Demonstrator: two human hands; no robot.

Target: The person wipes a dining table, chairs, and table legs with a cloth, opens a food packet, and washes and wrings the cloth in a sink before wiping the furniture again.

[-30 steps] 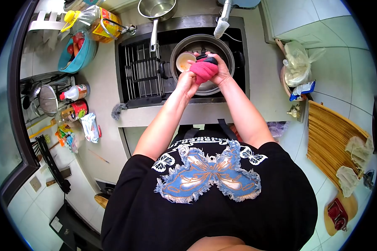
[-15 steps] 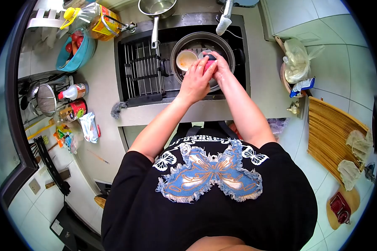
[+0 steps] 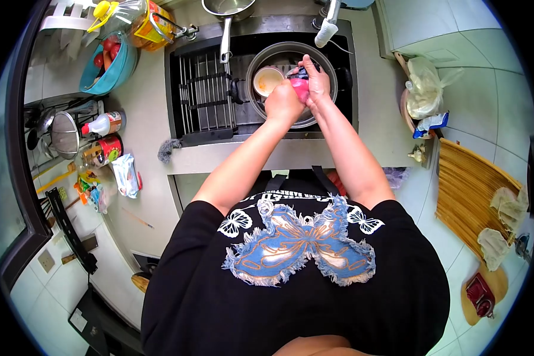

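1. Left hand (image 3: 283, 104) and right hand (image 3: 317, 86) meet, both clamped on the pink cloth (image 3: 301, 90) over the pot (image 3: 323, 58).
2. The bowl (image 3: 268, 81) (orange-stained inside) sits at the pot's nine o'clock.

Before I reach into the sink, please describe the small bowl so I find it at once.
In the dark sink, look at the wide metal pot on the right. The small bowl sits inside it, on the left, near the left hand. It is whitish with orange stains, unlike the pink thing that this hand holds.
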